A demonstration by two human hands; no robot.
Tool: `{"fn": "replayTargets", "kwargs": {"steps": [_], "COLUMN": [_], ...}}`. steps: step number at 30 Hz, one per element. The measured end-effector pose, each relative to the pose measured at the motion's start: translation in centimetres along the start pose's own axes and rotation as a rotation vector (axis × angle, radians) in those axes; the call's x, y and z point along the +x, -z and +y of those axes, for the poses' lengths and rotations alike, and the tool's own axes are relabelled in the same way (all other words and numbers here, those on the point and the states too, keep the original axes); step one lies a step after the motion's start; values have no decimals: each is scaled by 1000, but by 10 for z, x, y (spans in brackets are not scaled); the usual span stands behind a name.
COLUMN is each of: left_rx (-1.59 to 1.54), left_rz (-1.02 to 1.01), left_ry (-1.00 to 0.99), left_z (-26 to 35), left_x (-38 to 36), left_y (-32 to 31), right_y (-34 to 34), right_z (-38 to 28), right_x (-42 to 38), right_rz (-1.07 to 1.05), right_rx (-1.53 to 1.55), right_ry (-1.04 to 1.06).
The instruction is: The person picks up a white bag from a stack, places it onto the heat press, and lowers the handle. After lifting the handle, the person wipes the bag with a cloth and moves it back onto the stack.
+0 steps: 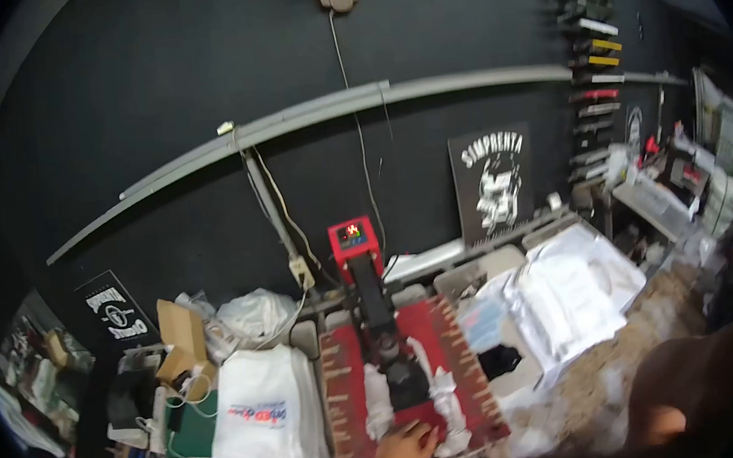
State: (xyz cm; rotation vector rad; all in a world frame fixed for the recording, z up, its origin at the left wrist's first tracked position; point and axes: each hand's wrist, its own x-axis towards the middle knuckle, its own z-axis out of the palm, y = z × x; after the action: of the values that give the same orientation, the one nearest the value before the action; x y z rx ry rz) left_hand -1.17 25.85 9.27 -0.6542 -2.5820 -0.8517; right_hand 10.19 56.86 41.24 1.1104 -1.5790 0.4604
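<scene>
A heat press (pixel 476 385) with a red top stands in the lower middle, its red control box (pixel 351 236) showing lit digits. A black arm (pixel 376 307) runs forward from the box to a dark block (pixel 407 384) over the red surface. Crumpled white strips (pixel 445 401) lie on both sides of that block. My left hand (pixel 405 451) rests at the front of the red surface, fingers slightly bent and seemingly around nothing. Its wrist leaves through the bottom edge. No right hand can be made out.
Printed white fabric (pixel 260 413) is stacked left of the press, near an open cardboard box (pixel 182 341) and cables. White sheets (pixel 568 294) lie on the right. A blurred brown rounded shape (pixel 702 383) fills the lower right. A power outlet (pixel 301 272) hangs behind the press.
</scene>
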Motion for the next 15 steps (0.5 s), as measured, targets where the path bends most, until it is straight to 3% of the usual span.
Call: {"fn": "replayTargets", "kwargs": {"steps": [2,3,5,6,8,10,11,12,14,15], "left_rx": [3,-87,-182,-249,-173,-161,277,289,138,170], "left_rz": [62,-47,5,134,311,576,756,751,54,-93], "left_ry": [-99,-139,-59,-64,-176,-148,-399,-375,-750,-876], "left_z": [0,2,28,38,64,106,124,155,191,207], "left_x": [3,9,20,26,37,30,33,29,18,19], "left_y": [5,19,48,68,149,242,278,333,424,432], "right_y": [-3,-1,0,6,4,11,11,13,14,16], "right_z": [5,10,25,23,23,27,28,30,29,29], "right_x": [-2,3,12,13,8,13,13,15,15,15], "right_rz": [-1,-13,-15,1,5,6,13,10,17,22], "right_rx": [-7,6,19,11,10,8,13,23,26,24], "right_ry": [3,7,22,41,37,36,31,29,12,24]}}
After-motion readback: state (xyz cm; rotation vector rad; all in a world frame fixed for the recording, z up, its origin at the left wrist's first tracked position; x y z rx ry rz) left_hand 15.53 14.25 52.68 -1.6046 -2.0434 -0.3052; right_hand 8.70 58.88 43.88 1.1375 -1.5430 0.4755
